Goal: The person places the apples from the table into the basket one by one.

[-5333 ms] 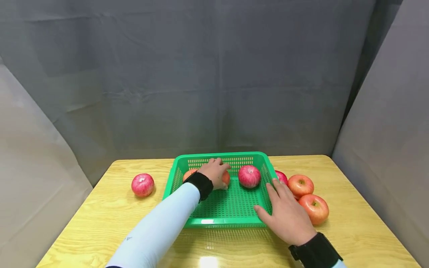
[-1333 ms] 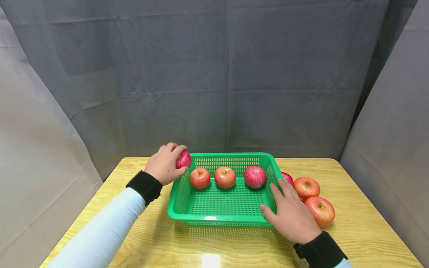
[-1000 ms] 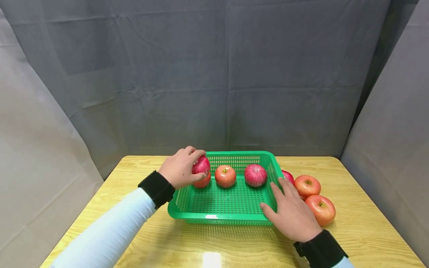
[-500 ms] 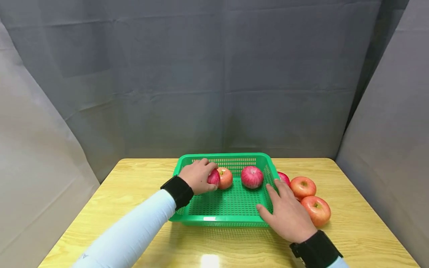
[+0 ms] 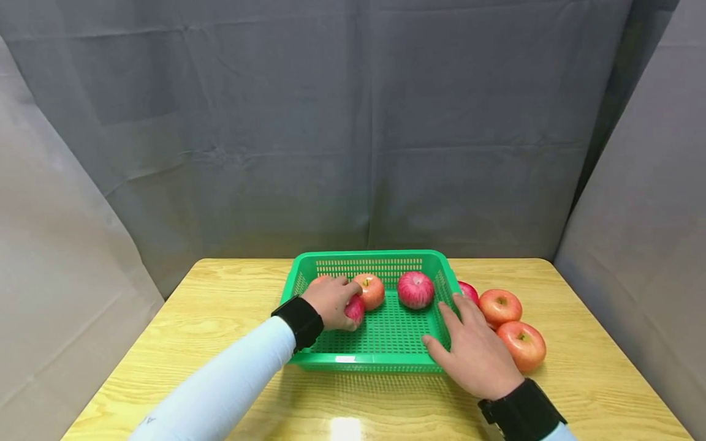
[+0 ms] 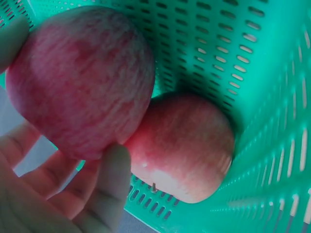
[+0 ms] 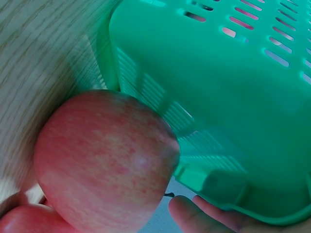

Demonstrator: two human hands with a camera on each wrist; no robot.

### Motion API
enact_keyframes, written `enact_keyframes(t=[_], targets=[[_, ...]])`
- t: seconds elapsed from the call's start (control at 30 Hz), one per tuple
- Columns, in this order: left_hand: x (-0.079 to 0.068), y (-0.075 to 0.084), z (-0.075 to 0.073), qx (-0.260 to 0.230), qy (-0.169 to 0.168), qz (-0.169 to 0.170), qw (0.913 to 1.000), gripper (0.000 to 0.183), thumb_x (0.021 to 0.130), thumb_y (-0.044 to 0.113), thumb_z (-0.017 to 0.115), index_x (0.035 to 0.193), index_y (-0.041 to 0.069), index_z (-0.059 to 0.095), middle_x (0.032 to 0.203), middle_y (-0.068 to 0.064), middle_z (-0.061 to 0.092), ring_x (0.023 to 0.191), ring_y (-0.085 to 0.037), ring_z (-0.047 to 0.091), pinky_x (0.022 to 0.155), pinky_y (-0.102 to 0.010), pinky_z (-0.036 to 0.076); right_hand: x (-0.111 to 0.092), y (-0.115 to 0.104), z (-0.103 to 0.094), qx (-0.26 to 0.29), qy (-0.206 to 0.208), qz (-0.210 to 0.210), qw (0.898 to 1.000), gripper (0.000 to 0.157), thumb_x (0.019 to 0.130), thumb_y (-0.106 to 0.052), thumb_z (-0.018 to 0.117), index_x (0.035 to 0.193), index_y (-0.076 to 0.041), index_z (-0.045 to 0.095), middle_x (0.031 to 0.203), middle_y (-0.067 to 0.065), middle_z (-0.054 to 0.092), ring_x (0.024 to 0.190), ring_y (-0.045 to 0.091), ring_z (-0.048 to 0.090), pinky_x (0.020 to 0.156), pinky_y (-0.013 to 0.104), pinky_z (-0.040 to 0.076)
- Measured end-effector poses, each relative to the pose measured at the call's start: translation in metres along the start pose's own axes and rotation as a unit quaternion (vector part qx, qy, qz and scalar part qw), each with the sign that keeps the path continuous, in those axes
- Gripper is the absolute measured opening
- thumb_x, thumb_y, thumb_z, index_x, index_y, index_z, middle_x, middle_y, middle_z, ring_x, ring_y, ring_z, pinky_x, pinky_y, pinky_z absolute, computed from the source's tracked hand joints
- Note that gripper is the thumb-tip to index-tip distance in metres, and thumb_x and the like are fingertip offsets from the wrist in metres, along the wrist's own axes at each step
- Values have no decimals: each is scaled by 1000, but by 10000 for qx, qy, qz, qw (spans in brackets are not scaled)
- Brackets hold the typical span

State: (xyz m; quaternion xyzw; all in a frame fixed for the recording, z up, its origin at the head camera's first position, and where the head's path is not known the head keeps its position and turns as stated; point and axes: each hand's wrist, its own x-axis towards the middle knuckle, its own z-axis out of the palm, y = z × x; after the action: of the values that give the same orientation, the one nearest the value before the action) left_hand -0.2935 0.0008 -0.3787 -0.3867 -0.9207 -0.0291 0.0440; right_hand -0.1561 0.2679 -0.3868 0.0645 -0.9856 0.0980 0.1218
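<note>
Left grip (image 5: 331,302): a bare hand with a black wristband (image 5: 299,320) and pale blue sleeve (image 5: 220,383); thumb and fingers curled round one round magenta-red apple with pale streaks (image 5: 355,310), which sits at the grip's right, low inside the basket; whether it rests on the basket floor cannot be told. Basket: one rectangular green plastic basket with slotted walls (image 5: 380,362), beneath the left grip and reaching across to the right grip (image 5: 477,352). Right grip: a bare hand, fingers extended and spread, fingertips at the basket's right rim. Also in the basket: one round orange-red apple with a short stem (image 5: 369,291), just beyond the left grip and to its right; one orange-red apple mostly hidden (image 5: 318,279), directly behind the left grip; one round deep-pink striped apple (image 5: 415,290), between the two grips, on the far side. Outside the basket: one large glossy red-orange apple (image 5: 521,346), just right of the right grip; one smaller-looking red-orange apple (image 5: 499,307), beyond it; one crimson apple partly hidden (image 5: 469,291), just past the right grip's fingertips. Below both grips: one pale yellow wood-grain table (image 5: 176,349). Behind, well apart from both: dark grey cloth (image 5: 276,122).
</note>
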Motion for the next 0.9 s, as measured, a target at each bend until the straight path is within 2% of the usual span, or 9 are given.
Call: enact_keyframes(t=[0.17,0.3,0.43,0.53,0.67,0.8,0.9], targets=[[2,4,-2,65,-249,0,9997,56,70,42,77,120,23,60,103,0,57,86,-16,50,76,-38,45,-1,1,0,3,15,25,10000,77,89,-62,48,137,-2,46,146,22,29,132,36,22,95,60,40],[5,6,-2,231,-418,36,9989,57,70,42,78,121,24,59,107,-2,58,91,-19,51,75,-36,47,0,1,-1,-18,-37,60,10000,80,89,-66,44,137,-2,46,146,22,28,132,36,21,96,60,39],[7,6,-2,296,-482,75,9984,61,68,43,80,122,24,59,108,-2,58,93,-19,51,76,-36,47,3,2,0,-32,-47,87,9999,85,88,-71,37,138,-3,45,147,22,26,132,36,20,95,61,39],[7,6,-2,256,-453,86,9986,64,68,47,80,124,25,58,108,-2,58,93,-18,51,78,-38,46,3,3,2,1,-30,95,10000,84,88,-70,39,138,-3,45,147,22,26,132,37,20,94,61,40],[3,3,-1,5,-439,-3,9990,64,74,55,72,128,24,56,115,-3,57,100,-19,51,88,-41,44,1,3,4,68,-22,62,10000,78,89,-63,46,137,-2,46,147,22,26,132,37,20,94,61,41],[-4,0,-12,-301,-372,-296,9984,64,83,59,60,134,22,51,129,-5,52,114,-24,47,95,-42,43,1,5,5,77,14,26,10000,75,90,-60,49,137,-2,46,147,22,27,132,36,20,93,61,41],[-12,-2,-25,-361,-294,-538,9975,65,85,61,56,137,23,49,134,-5,49,117,-26,45,90,-44,47,0,6,5,61,5,28,10000,78,90,-64,45,138,-3,46,147,21,26,133,36,20,92,61,42]])
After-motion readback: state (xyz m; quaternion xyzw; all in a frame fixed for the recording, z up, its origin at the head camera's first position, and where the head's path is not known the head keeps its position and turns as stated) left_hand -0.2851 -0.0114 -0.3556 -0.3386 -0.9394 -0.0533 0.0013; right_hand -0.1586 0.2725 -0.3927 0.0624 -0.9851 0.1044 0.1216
